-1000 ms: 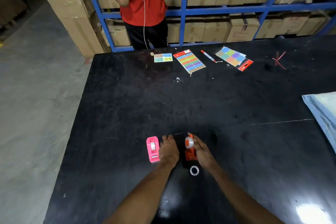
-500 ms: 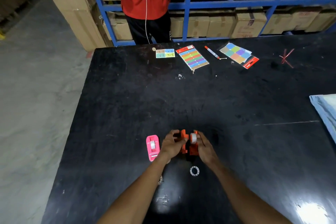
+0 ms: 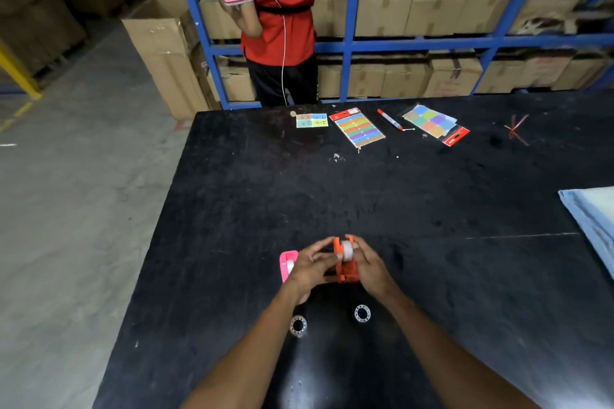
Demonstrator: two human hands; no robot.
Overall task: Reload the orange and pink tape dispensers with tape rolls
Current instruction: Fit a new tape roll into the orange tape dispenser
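Note:
The orange tape dispenser (image 3: 345, 271) is held between both hands above the black table (image 3: 365, 196). A whitish tape roll (image 3: 347, 250) sits in its top. My left hand (image 3: 310, 267) grips the dispenser's left side, with a fingertip touching the roll. My right hand (image 3: 372, 267) grips its right side. The pink dispenser (image 3: 286, 262) lies on the table just left of my left hand, partly hidden by it, with a tape roll in it. Two empty clear tape cores (image 3: 362, 313) (image 3: 298, 325) lie on the table under my wrists.
At the far edge lie a small colour card (image 3: 311, 120), a sticker sheet (image 3: 359, 127), a red marker (image 3: 389, 118) and a pack of coloured notes (image 3: 435, 123). A blue cloth (image 3: 594, 219) is at the right edge. A person in a red shirt (image 3: 279, 10) stands by blue shelving.
The orange dispenser was lifted off the table and is now gripped by both hands. My left hand moved from beside the pink dispenser onto the orange one. The camera view tilted.

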